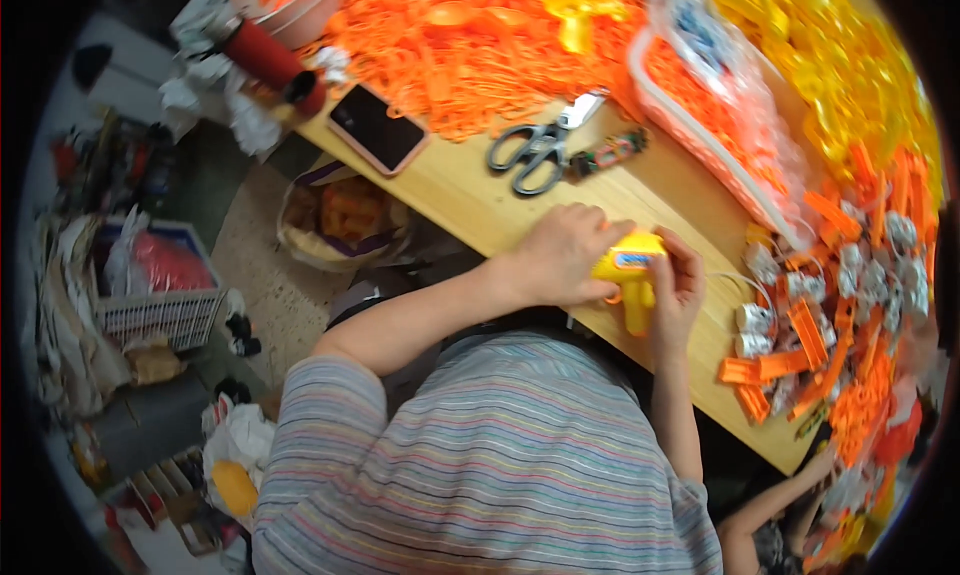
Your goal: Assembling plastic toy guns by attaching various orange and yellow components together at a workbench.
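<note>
In front of my body, at the near edge of the wooden table point(455, 190), a yellow toy gun point(638, 313) is held between my two hands. My left hand point(565, 255) is closed over one end of it, hiding that part, and a bit of orange shows by the fingertips. My right hand point(680, 287) grips the other end with thumb and bent fingers. A label with a blue and white print point(632, 261) shows on the gun's side. Beyond my hands lie black-handled scissors point(535, 153) and a small dark patterned strip point(610, 155).
A phone point(378, 130) lies near the table's left end, by a red tube point(265, 60). Orange plastic parts point(440, 65) heap at the back. A white-rimmed tray point(690, 140) holds more. Orange pieces with silvery units point(800, 325) pile at right, near another person's arm point(775, 505).
</note>
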A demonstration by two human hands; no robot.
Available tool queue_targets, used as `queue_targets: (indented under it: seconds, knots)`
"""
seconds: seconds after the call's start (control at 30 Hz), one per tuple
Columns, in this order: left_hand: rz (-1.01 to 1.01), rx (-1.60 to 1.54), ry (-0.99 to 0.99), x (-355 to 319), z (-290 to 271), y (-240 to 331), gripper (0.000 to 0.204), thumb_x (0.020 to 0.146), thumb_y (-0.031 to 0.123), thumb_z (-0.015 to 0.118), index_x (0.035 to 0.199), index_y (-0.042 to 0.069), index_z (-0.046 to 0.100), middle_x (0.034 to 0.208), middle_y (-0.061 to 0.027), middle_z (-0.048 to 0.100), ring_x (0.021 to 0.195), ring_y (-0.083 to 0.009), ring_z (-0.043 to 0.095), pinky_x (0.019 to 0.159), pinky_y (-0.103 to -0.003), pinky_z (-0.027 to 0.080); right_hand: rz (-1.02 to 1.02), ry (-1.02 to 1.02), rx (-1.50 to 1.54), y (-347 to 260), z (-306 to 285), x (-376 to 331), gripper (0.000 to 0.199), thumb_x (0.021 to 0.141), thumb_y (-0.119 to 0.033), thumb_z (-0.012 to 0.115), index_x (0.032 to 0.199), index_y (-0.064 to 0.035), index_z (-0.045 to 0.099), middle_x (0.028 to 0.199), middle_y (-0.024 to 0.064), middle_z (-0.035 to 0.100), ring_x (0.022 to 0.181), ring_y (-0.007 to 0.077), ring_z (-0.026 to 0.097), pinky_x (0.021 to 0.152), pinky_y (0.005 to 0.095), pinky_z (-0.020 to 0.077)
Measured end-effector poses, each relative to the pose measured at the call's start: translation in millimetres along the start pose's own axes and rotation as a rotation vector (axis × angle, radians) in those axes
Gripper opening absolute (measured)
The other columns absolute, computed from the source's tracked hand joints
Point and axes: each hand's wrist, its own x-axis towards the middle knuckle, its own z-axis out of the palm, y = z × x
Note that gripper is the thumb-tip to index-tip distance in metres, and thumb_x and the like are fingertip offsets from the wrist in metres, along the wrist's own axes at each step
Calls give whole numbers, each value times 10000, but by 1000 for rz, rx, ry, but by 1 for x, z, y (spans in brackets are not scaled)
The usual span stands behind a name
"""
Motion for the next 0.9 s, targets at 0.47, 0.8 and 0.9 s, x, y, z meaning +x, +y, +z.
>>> queue_targets:
  seconds: [0.47, 0.8, 0.9]
  knots:
    - [-513, -1115, 1530, -154, -44, -121, 747, 957, 566, 467, 1464, 49, 283, 1380, -159, 436, 1229, -297, 485, 1057, -480, 395, -161, 228, 74, -7, -14, -14, 137, 1000, -100, 506, 1043, 11, 572, 1107, 167, 644, 1058, 251, 630, 1012, 396, 477]
    - [-387, -881, 1159, -96, -29, -65, 329, 973, 242, 575, 1201, 23, 483, 962, -74, 581, 712, -107, 519, 624, -246, 435, -145, 272, 75, -5, -18, -16, 58, 954, -29, 570, 1006, -12, 553, 1070, 157, 650, 1033, 238, 633, 1013, 396, 478]
    - [-175, -515, 802, -73, -3, -35, 249, 935, 26, 582, 1172, 31, 504, 961, -74, 573, 758, -137, 551, 685, -252, 464, -198, 281, 28, -21, -18, -10, 80, 925, -6, 608, 937, -56, 546, 1033, 136, 654, 982, 193, 622, 926, 325, 487]
